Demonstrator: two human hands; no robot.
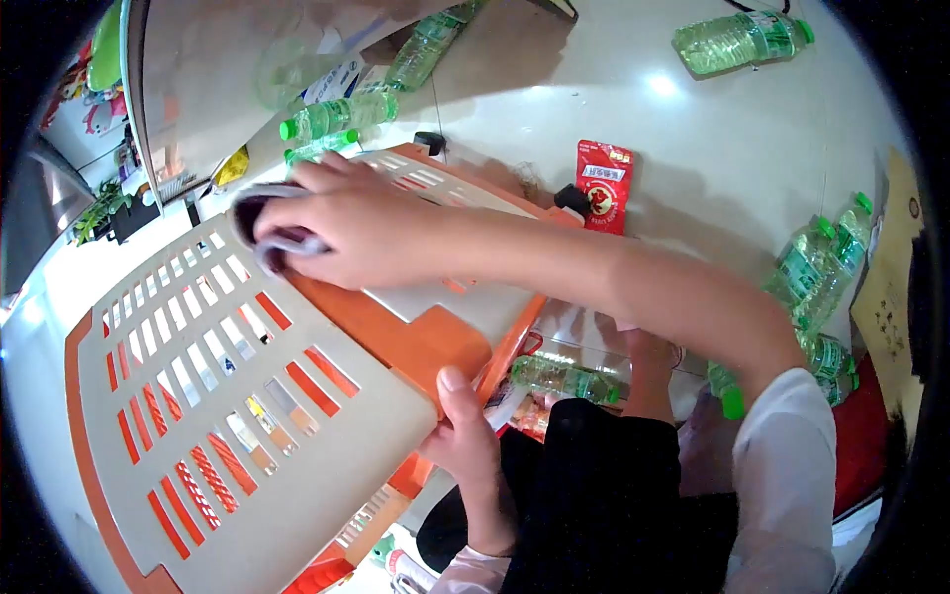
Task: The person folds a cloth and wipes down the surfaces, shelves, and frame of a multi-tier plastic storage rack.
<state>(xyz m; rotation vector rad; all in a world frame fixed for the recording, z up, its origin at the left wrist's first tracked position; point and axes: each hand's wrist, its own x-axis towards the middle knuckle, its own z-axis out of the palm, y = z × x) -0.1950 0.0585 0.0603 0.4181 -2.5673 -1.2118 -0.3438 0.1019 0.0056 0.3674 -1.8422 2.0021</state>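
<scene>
A large slotted plastic panel (366, 436), grey-white with orange edges, fills the left of the view, tilted. It appears joined to an orange and grey slotted body. My left hand (467, 436) grips the orange-edged side of this plastic piece near the centre, thumb on top. Reaching across from the right, my right hand (346, 233) is closed round a dark and white folded cloth (272, 223) and presses it at the panel's upper edge. Part of the cloth is hidden under the fingers.
Plastic bottles with green caps lie on the floor, at the top right (737, 45), the right side (811, 267) and behind the panel (346, 114). A red packet (604, 186) lies on the tiles. Cardboard (891, 297) stands at the far right.
</scene>
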